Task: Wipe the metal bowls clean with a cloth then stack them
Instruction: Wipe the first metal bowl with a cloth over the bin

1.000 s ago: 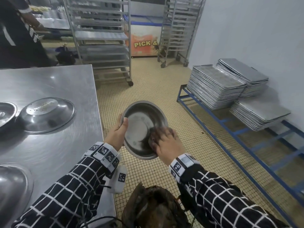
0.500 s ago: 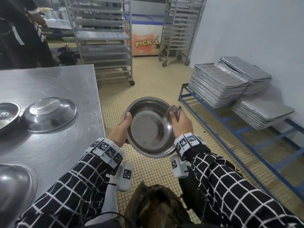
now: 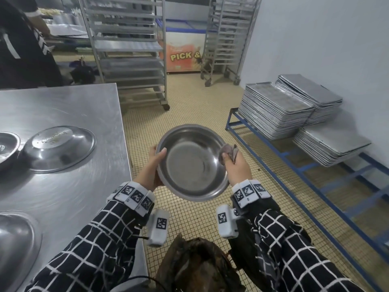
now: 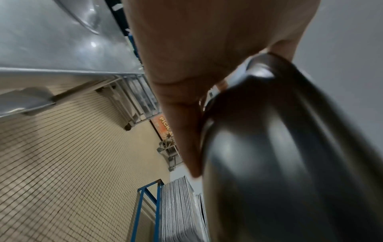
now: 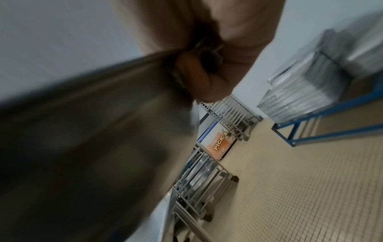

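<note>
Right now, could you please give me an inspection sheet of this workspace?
Surface: steel table, scuffed.
Job's things: held bowl over the floor; cloth at its right rim; upturned bowls on the table.
Clutter: nothing seen.
Grippers: left hand grips the bowl's left rim; right hand holds the cloth.
Cables: black cable at the table's near edge.
Surroundings: tray stacks, wheeled racks, another person.

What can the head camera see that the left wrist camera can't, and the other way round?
Only the head view shows the right hand pinching the cloth at the rim, the bowl's shiny inside, and upturned bowls on the table. Only the left wrist view shows the bowl's dark underside. Both show the left hand holding the bowl, the tiled floor and stacked trays.
</note>
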Demonstrator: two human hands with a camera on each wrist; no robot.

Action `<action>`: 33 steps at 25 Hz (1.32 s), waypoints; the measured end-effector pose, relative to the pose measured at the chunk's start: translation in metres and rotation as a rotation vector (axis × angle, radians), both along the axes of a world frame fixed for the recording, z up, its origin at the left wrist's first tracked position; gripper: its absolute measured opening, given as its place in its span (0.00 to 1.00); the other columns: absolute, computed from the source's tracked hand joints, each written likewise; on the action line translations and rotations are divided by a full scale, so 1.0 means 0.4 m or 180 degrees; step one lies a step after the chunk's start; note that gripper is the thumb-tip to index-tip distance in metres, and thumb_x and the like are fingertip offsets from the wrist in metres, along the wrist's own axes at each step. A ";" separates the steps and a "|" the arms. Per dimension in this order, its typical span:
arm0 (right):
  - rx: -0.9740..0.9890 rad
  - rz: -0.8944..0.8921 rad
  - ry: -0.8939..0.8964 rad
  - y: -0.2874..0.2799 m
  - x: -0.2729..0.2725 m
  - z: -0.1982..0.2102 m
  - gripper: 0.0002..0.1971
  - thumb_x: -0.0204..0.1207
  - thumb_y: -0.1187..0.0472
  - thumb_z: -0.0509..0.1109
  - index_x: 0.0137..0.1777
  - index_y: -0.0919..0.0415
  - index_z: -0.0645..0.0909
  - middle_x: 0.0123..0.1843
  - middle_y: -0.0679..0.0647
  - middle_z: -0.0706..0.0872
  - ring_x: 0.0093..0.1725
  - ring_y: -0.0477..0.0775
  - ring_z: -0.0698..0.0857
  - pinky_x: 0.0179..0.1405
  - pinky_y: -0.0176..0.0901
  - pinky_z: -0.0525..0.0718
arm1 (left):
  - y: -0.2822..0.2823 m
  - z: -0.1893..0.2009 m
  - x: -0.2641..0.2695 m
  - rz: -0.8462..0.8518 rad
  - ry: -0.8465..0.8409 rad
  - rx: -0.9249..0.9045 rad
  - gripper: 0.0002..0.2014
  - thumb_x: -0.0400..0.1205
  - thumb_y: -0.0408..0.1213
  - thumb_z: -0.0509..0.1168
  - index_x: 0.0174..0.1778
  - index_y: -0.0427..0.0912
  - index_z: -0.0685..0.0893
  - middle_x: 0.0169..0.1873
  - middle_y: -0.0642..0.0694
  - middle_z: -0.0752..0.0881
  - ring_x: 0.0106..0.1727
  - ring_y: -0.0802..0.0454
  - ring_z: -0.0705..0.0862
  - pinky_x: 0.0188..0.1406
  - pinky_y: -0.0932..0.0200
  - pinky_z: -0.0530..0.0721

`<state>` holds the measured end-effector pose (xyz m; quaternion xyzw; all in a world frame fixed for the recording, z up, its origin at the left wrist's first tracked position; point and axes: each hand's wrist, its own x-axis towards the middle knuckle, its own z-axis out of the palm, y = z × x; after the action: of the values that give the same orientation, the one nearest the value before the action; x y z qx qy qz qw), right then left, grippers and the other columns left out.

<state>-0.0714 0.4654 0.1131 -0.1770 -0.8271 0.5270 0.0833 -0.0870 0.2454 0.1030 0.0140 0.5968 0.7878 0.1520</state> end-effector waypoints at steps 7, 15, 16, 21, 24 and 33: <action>-0.0027 -0.0272 0.0033 -0.016 0.021 -0.015 0.12 0.83 0.54 0.61 0.58 0.62 0.76 0.48 0.50 0.83 0.49 0.53 0.85 0.35 0.33 0.77 | 0.022 0.015 0.018 0.0360 0.0079 -0.0277 0.22 0.87 0.53 0.48 0.53 0.45 0.84 0.41 0.44 0.89 0.43 0.44 0.88 0.51 0.46 0.86; -0.0736 -0.0642 0.0210 -0.039 0.034 0.005 0.15 0.84 0.58 0.61 0.69 0.59 0.72 0.60 0.52 0.82 0.61 0.56 0.82 0.54 0.45 0.80 | 0.049 -0.035 0.014 0.0319 0.0376 -0.0560 0.45 0.69 0.66 0.63 0.78 0.44 0.62 0.61 0.41 0.83 0.53 0.47 0.88 0.52 0.48 0.87; -0.0568 -0.0449 0.0158 -0.018 0.031 0.017 0.13 0.84 0.58 0.61 0.66 0.58 0.73 0.57 0.50 0.82 0.60 0.55 0.83 0.52 0.43 0.80 | 0.028 -0.019 0.002 0.0159 0.0329 -0.0300 0.42 0.69 0.61 0.66 0.76 0.44 0.64 0.58 0.40 0.83 0.48 0.44 0.89 0.44 0.48 0.88; 0.0049 0.0351 0.0045 0.006 0.026 0.063 0.11 0.84 0.56 0.61 0.62 0.56 0.76 0.50 0.45 0.82 0.47 0.41 0.80 0.41 0.32 0.76 | -0.022 0.034 -0.012 0.0026 0.0039 -0.0247 0.18 0.81 0.52 0.61 0.54 0.41 0.83 0.41 0.41 0.87 0.42 0.41 0.85 0.57 0.37 0.82; -0.0303 -0.0071 0.0209 -0.027 0.029 0.055 0.13 0.83 0.54 0.61 0.63 0.58 0.75 0.54 0.51 0.84 0.52 0.50 0.85 0.50 0.45 0.85 | 0.008 0.041 0.012 0.0580 0.0106 -0.0175 0.18 0.86 0.50 0.54 0.46 0.45 0.86 0.36 0.46 0.90 0.45 0.41 0.87 0.56 0.42 0.82; -0.0971 -0.0899 0.0458 -0.126 0.030 0.007 0.18 0.83 0.60 0.62 0.71 0.59 0.67 0.56 0.50 0.81 0.53 0.58 0.87 0.49 0.60 0.88 | 0.100 -0.065 0.023 -0.0353 0.0123 -0.0984 0.32 0.79 0.61 0.59 0.69 0.39 0.74 0.54 0.43 0.87 0.53 0.45 0.88 0.52 0.48 0.87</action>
<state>-0.0593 0.4149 0.1161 -0.2636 -0.6967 0.6403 0.1874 -0.0780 0.2853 0.0770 0.0385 0.7120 0.6766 0.1841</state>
